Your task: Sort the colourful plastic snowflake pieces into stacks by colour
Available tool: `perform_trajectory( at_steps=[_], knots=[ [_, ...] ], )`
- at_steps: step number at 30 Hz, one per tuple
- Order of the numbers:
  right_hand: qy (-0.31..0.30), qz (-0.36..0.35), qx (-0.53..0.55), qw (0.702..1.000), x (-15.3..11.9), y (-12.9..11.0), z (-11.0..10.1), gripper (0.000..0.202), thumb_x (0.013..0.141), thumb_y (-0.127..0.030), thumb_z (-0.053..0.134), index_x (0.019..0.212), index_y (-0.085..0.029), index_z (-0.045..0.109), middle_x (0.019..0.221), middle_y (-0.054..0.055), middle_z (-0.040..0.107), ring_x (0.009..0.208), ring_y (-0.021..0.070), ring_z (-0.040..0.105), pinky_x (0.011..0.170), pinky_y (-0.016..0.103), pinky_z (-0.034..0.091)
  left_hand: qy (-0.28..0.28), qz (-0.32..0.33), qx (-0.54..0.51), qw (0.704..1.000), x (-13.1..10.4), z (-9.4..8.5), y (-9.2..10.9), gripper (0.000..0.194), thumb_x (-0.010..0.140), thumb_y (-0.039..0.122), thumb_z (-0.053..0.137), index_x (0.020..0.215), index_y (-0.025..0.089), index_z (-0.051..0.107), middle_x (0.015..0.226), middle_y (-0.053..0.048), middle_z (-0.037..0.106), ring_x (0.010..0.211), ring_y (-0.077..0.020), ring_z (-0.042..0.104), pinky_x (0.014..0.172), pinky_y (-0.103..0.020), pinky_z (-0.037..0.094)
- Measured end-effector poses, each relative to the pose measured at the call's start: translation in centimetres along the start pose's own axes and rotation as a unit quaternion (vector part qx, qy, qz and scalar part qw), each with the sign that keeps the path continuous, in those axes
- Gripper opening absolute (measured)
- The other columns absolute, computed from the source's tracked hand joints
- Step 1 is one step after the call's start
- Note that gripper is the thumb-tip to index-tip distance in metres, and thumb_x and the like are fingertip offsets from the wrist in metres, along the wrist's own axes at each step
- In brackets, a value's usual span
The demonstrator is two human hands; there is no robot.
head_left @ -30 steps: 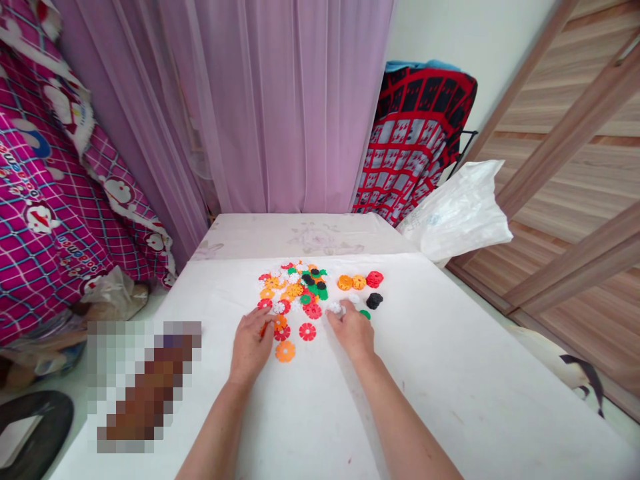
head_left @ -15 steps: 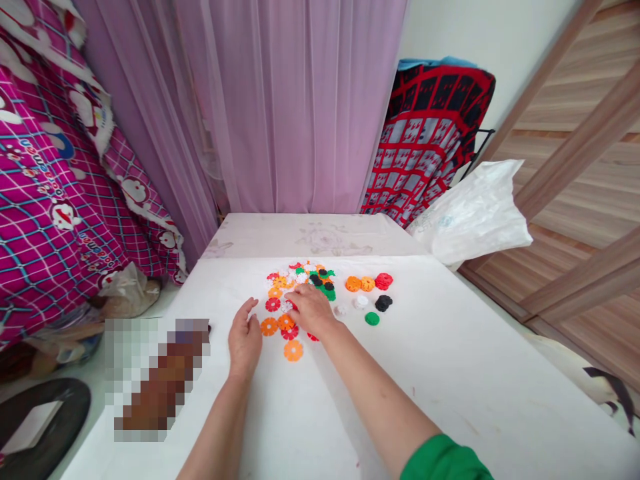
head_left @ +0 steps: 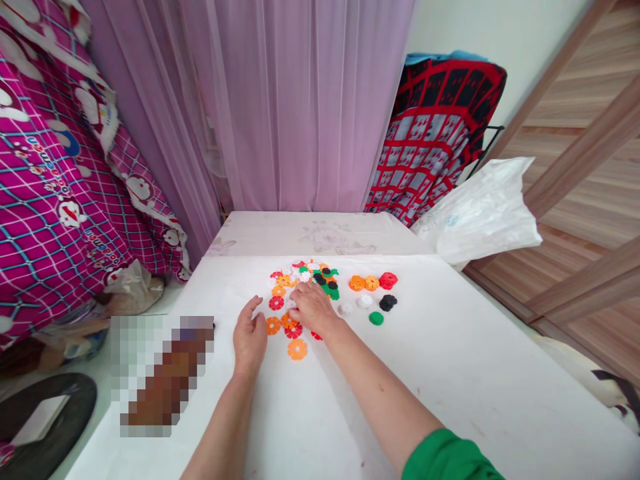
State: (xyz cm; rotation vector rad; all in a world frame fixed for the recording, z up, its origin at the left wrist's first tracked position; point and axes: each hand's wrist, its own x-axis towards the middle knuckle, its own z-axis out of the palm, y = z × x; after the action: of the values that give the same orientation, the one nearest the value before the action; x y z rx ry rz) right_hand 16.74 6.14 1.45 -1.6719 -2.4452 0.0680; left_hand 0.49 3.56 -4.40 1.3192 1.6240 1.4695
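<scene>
My right hand [head_left: 315, 308] reaches over a loose pile of flower-shaped plastic discs [head_left: 284, 281], its fingers bent down and closed among them. What its fingertips grip, if anything, is hidden. To the left, my left hand [head_left: 250, 339] rests on its edge, empty, thumb and fingers apart. A red disc [head_left: 276, 303] and an orange disc [head_left: 273, 325] lie between the hands. Nearest me is a light orange disc [head_left: 297, 349]. Right of the pile sit small same-colour heaps: orange [head_left: 357, 283], yellow-orange [head_left: 371, 283], red [head_left: 388, 281], white [head_left: 365, 301], black [head_left: 388, 303] and green [head_left: 376, 319].
A white cloth covers the table [head_left: 310, 427]. A blurred-out brown object [head_left: 167, 380] lies at its left edge. A white plastic bag [head_left: 485, 210] stands at the back right. Purple curtains [head_left: 300, 107] hang behind, and a wooden wardrobe [head_left: 590, 167] is on the right.
The view has shifted slightly, moving everything a little to the right. A red disc seen at my right fingertips before is now out of sight. My left hand keeps its pose.
</scene>
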Motion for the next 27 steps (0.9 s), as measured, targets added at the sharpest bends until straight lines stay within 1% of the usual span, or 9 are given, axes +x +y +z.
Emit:
perform_trajectory(
  at_steps=[3, 5, 7, 9, 11, 13, 17, 19, 27],
  knots=[
    [0.084, 0.037, 0.043, 0.995, -1.6, 1.0, -0.3, 0.023, 0.083, -0.031, 0.062, 0.102, -0.019, 0.068, 0.106, 0.008, 0.063, 0.101, 0.0215, 0.054, 0.090, 0.034, 0.040, 0.002, -0.008, -0.001, 1.000, -0.1, 0.0, 0.4, 0.034, 0.082, 0.020, 0.049, 0.113, 0.021, 0.064, 0.127, -0.006, 0.064, 0.124, -0.0196, 0.055, 0.110, -0.037, 0.039],
    [0.147, 0.077, 0.066, 0.984, -3.4, 2.7, -0.6, 0.021, 0.083, -0.031, 0.061, 0.100, -0.021, 0.069, 0.106, 0.007, 0.064, 0.100, 0.0210, 0.056, 0.090, 0.033, 0.041, 0.003, -0.009, -0.002, 1.000, -0.2, 0.1, 0.7, 0.034, 0.082, 0.021, 0.049, 0.112, 0.021, 0.064, 0.127, -0.007, 0.065, 0.124, -0.0196, 0.055, 0.109, -0.037, 0.040],
    [0.206, 0.133, 0.076, 0.967, -5.5, 4.7, -0.7, 0.020, 0.083, -0.031, 0.060, 0.097, -0.021, 0.070, 0.104, 0.007, 0.064, 0.098, 0.0209, 0.057, 0.089, 0.033, 0.043, 0.001, -0.012, 0.000, 1.000, -0.3, 0.1, 0.9, 0.034, 0.082, 0.021, 0.050, 0.112, 0.021, 0.064, 0.128, -0.007, 0.064, 0.122, -0.0199, 0.057, 0.107, -0.036, 0.042],
    [0.235, 0.189, 0.070, 0.951, -7.4, 6.6, -0.7, 0.021, 0.082, -0.032, 0.060, 0.096, -0.022, 0.070, 0.103, 0.007, 0.064, 0.097, 0.0214, 0.057, 0.088, 0.033, 0.044, -0.006, -0.020, 0.002, 1.000, -0.3, 0.1, 1.0, 0.034, 0.082, 0.022, 0.050, 0.113, 0.021, 0.063, 0.131, -0.008, 0.062, 0.117, -0.0197, 0.060, 0.102, -0.035, 0.046],
    [0.231, 0.220, 0.058, 0.946, -8.8, 7.6, -0.7, 0.021, 0.082, -0.033, 0.061, 0.096, -0.022, 0.071, 0.104, 0.006, 0.064, 0.098, 0.0214, 0.057, 0.088, 0.032, 0.044, -0.014, -0.025, 0.002, 1.000, -0.3, 0.1, 1.0, 0.033, 0.082, 0.022, 0.050, 0.112, 0.021, 0.063, 0.133, -0.008, 0.061, 0.111, -0.0189, 0.063, 0.098, -0.034, 0.049],
    [0.206, 0.230, 0.048, 0.950, -9.4, 7.9, -0.7, 0.021, 0.082, -0.033, 0.060, 0.097, -0.022, 0.071, 0.105, 0.006, 0.064, 0.100, 0.0208, 0.056, 0.090, 0.031, 0.043, -0.018, -0.026, 0.006, 0.999, -0.3, 0.0, 1.0, 0.032, 0.082, 0.022, 0.050, 0.111, 0.021, 0.064, 0.132, -0.008, 0.062, 0.106, -0.0179, 0.065, 0.095, -0.033, 0.051],
    [0.143, 0.235, 0.033, 0.961, -9.3, 7.2, -0.8, 0.022, 0.084, -0.033, 0.059, 0.099, -0.024, 0.071, 0.109, 0.005, 0.064, 0.102, 0.0203, 0.054, 0.090, 0.030, 0.041, -0.015, -0.018, 0.006, 1.000, -0.2, -0.1, 0.8, 0.034, 0.082, 0.024, 0.051, 0.113, 0.022, 0.064, 0.131, -0.008, 0.063, 0.095, -0.0161, 0.068, 0.089, -0.032, 0.054],
    [0.123, 0.240, 0.025, 0.963, -9.1, 6.9, -0.9, 0.022, 0.085, -0.034, 0.058, 0.100, -0.024, 0.071, 0.110, 0.006, 0.063, 0.103, 0.0204, 0.054, 0.090, 0.030, 0.041, -0.014, -0.013, 0.003, 1.000, -0.2, -0.1, 0.7, 0.034, 0.081, 0.025, 0.052, 0.113, 0.022, 0.064, 0.130, -0.007, 0.063, 0.093, -0.0156, 0.068, 0.088, -0.032, 0.054],
    [0.094, 0.251, 0.011, 0.963, -9.2, 7.0, -0.8, 0.023, 0.086, -0.035, 0.058, 0.101, -0.023, 0.071, 0.108, 0.006, 0.063, 0.102, 0.0207, 0.053, 0.086, 0.029, 0.041, -0.008, -0.044, 0.008, 0.999, -0.4, 0.1, 1.4, 0.036, 0.079, 0.024, 0.051, 0.113, 0.021, 0.064, 0.128, -0.008, 0.064, 0.090, -0.0166, 0.068, 0.084, -0.033, 0.055]
  ],
)
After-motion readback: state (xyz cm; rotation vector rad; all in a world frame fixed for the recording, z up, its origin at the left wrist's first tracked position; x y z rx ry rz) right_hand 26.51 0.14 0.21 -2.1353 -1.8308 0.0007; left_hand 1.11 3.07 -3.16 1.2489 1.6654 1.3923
